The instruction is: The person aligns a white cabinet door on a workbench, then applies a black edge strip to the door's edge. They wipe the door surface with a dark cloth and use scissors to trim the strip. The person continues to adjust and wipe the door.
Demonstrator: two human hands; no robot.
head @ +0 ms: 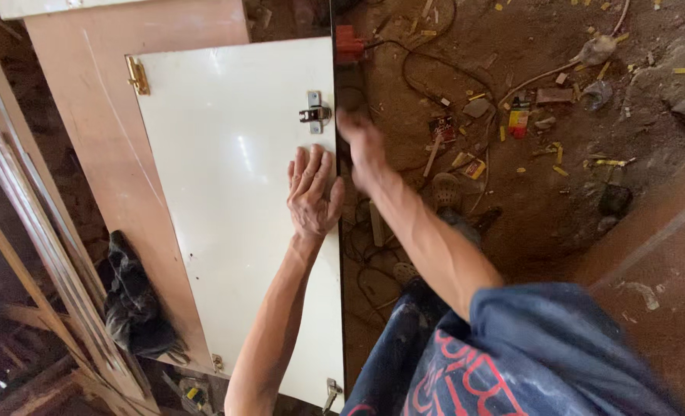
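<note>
- The person's left hand (312,192) lies flat, palm down, on a white door panel (235,208), its fingers stretched out together and gripping nothing; it sits near the panel's right edge.
- The right hand (362,150) is just past that same edge, beside the left hand and a little further from the person. It is blurred, so it cannot be told whether its fingers are curled around something or loose.
- The white door panel lies over a larger brown board (96,100), which shows along the panel's left side and top.
- A metal latch (315,113) is fixed to the panel close to its right edge, just beyond the fingertips of the left hand and just beside the right hand.
- A brass hinge (137,75) sits at the panel's upper left corner, where it meets the brown board.
- Another small metal fitting (332,389) shows at the panel's near right corner.
- A dark crumpled cloth (130,304) rests on the brown board to the left of the panel.
- To the right of the panel is a dirt floor (558,200) strewn with wood chips, small boxes and a black cable (416,77).
- A red object (349,42), possibly a tool, sits at the panel's far right corner.
- The person wears a blue shirt (543,354) with red markings.
</note>
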